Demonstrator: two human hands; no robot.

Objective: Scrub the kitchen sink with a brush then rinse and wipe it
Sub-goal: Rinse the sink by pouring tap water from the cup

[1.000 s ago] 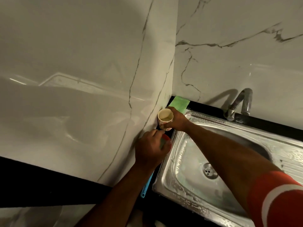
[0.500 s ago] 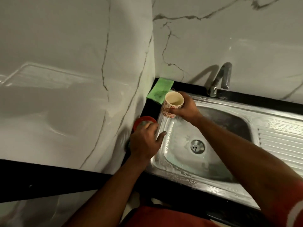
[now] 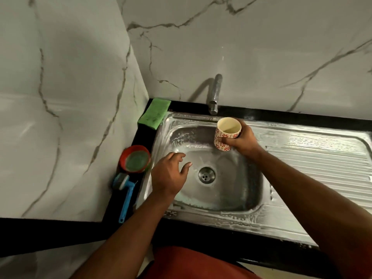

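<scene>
The steel sink (image 3: 221, 200) is wet and streaked with foam, its drain (image 3: 206, 175) in the middle. My right hand (image 3: 240, 140) grips a cream cup with red flowers (image 3: 227, 133) over the back of the basin, just below the tap (image 3: 215, 95). My left hand (image 3: 169, 175) hovers over the basin's left side, fingers relaxed and holding nothing. A blue-handled brush (image 3: 125, 196) lies on the black counter left of the sink.
A round red tub of green soap (image 3: 135, 159) sits beside the brush. A green scouring pad (image 3: 155, 113) lies in the back left corner. Marble walls close in at the left and back. The ribbed drainboard (image 3: 316, 164) extends right.
My right hand carried the cup from the left corner rightward to under the tap. My left hand left the red tub and moved over the basin. The view shifted right.
</scene>
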